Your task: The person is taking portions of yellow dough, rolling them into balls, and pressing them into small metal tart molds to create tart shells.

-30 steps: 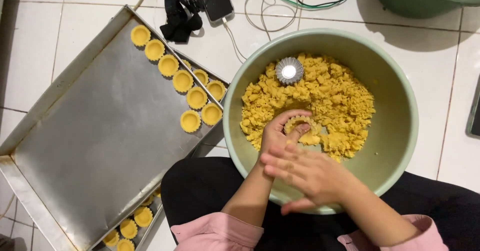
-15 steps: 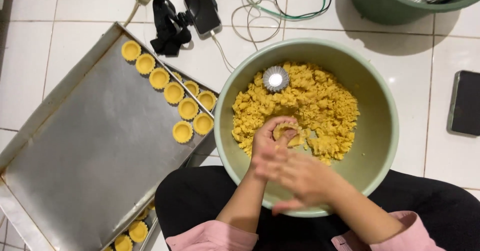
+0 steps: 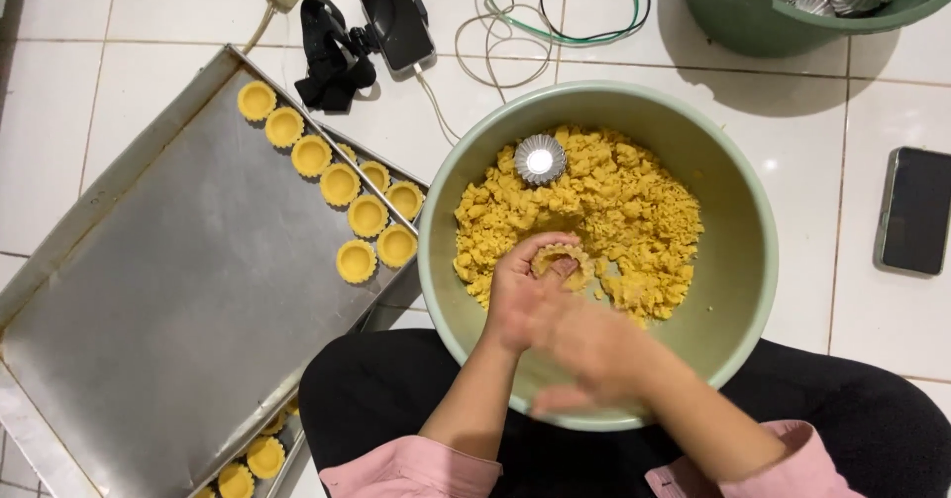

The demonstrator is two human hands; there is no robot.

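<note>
A pale green bowl (image 3: 753,230) sits on the tiled floor in front of my knees, with crumbly yellow dough (image 3: 624,211) in it. My left hand (image 3: 520,305) is inside the bowl, shut on a small fluted tart mould lined with dough (image 3: 557,258). My right hand (image 3: 584,354) hovers just below and partly over the left one, blurred, fingers stretched out, with nothing seen in it. An empty shiny fluted mould (image 3: 540,158) lies on the dough at the bowl's far side.
A large metal baking tray (image 3: 178,300) lies to the left with several dough-lined tart shells (image 3: 367,216) along its right edge; more shells (image 3: 248,458) show beneath it. A phone on a mount (image 3: 396,22), cables (image 3: 555,12), a second phone (image 3: 916,211) and a green bucket (image 3: 753,22) of moulds surround the bowl.
My right hand has slid back toward my body, off the mould. My left hand still grips the dough-lined mould in the same place. The view has shifted slightly.
</note>
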